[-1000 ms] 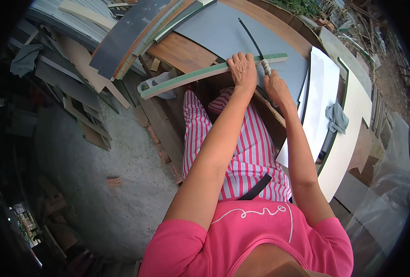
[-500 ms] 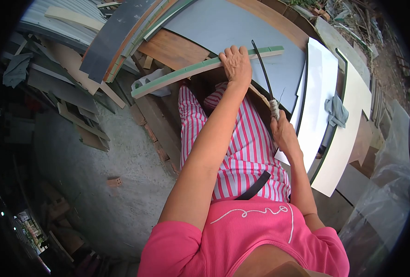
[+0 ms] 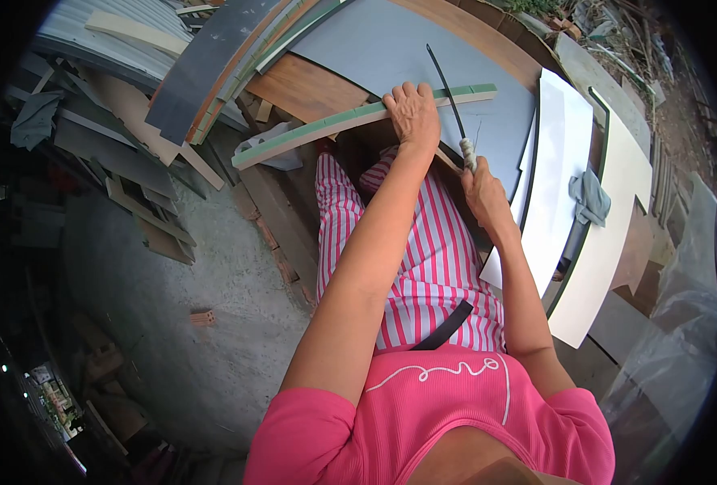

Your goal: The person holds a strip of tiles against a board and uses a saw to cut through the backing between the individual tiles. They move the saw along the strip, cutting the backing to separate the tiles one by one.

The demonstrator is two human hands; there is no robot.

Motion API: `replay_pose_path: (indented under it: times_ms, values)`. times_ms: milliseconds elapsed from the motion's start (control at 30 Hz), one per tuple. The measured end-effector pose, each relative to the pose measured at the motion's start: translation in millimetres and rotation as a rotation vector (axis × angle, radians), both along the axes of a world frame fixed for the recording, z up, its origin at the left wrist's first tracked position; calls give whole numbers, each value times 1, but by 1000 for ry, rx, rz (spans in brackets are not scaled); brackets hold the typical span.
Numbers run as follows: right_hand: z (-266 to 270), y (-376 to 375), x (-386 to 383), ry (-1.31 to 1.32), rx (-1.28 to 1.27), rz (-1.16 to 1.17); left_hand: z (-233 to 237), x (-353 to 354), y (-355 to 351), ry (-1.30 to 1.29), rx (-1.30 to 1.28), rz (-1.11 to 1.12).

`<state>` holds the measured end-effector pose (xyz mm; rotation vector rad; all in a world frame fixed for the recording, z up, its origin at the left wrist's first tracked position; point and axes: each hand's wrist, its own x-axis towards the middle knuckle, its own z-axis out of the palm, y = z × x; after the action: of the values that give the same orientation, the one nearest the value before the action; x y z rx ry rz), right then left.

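Observation:
My left hand (image 3: 415,120) presses down on a long narrow strip (image 3: 326,128), its fingers curled over the far edge. The strip has a green top marked with short cross lines and a pale side. In my right hand (image 3: 484,194) is a thin, dark saw blade (image 3: 445,87) with a whitish wrapped handle (image 3: 468,153). The blade crosses the strip to the right of my left hand, its tip pointing away from me. Beneath both lies a grey panel (image 3: 358,44).
White panels (image 3: 564,170) lie on the right, with a grey-blue cloth (image 3: 589,198) on them. Stacked dark and brown strips (image 3: 205,65) reach in from the upper left. Offcuts lean at the left, above a concrete floor (image 3: 164,283) with a brick piece (image 3: 202,318).
My right hand has pushed the saw blade forward, away from me, across the strip. My left hand stays in place on the strip.

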<state>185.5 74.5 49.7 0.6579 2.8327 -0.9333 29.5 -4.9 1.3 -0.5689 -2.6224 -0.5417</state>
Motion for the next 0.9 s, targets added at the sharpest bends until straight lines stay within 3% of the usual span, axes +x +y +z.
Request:
replay_pose_path:
  times_ms: [133,233,567,767,900]
  values:
    - [16,-8,70,-120,-83,-74,-4,-2,-1,23,9,-2]
    - [21,-6,73,-148,-85,-90,-6,0,-1,50,15,-27]
    - [-15,16,-77,137,32,54,-4,0,-3,91,34,-14]
    - [-6,4,-26,68,24,22,-2,9,-5,85,1,-105]
    - [-1,-6,32,-14,8,-23,-3,8,2,61,10,-42]
